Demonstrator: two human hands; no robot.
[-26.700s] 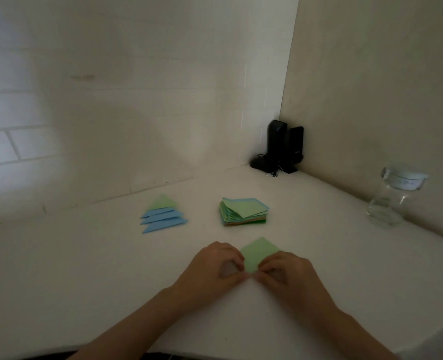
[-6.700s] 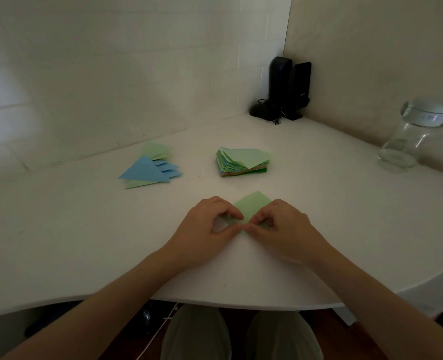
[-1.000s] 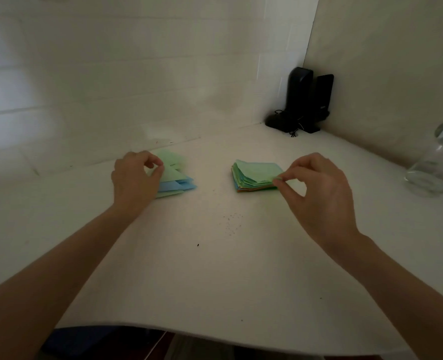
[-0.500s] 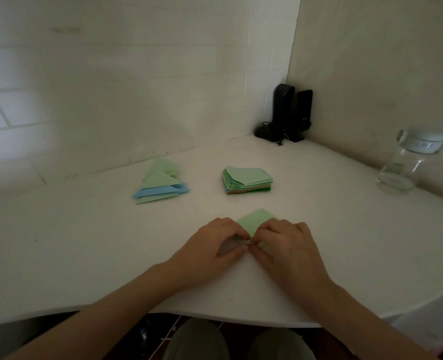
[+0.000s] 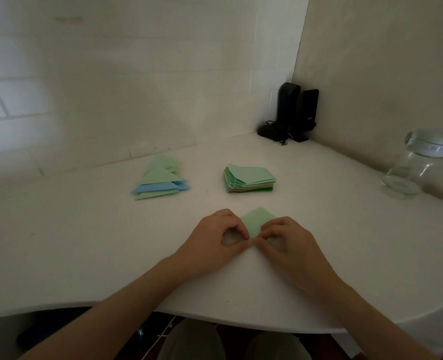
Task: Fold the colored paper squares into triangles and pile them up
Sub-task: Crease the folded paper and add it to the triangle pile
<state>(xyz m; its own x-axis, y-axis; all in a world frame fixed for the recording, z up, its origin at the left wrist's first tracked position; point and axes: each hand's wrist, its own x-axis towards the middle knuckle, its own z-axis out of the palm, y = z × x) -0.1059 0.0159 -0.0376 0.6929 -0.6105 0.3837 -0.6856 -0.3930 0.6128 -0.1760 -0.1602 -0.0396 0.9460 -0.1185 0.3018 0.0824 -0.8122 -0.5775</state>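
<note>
Head view shows my left hand (image 5: 216,237) and right hand (image 5: 286,244) together, each pinching the near corner of a green paper square (image 5: 257,222) flat on the table (image 5: 85,255), I judge to start the diagonal fold. Beyond lie the folded triangle pile (image 5: 160,181) and unfolded stack (image 5: 249,178), well apart from the glass jar (image 5: 420,165); nothing blocks the way.

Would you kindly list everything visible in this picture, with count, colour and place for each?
paper square being folded: one, light green, front centre of table, near corner pinched by both hands
stack of unfolded squares: one stack, mostly green, behind it
pile of folded triangles: one pile, green and blue, left of stack
speakers: two, black, back corner
glass jar: one, clear, far right
table: one, white
left hand: one, pinching the paper
right hand: one, pinching the paper
</note>
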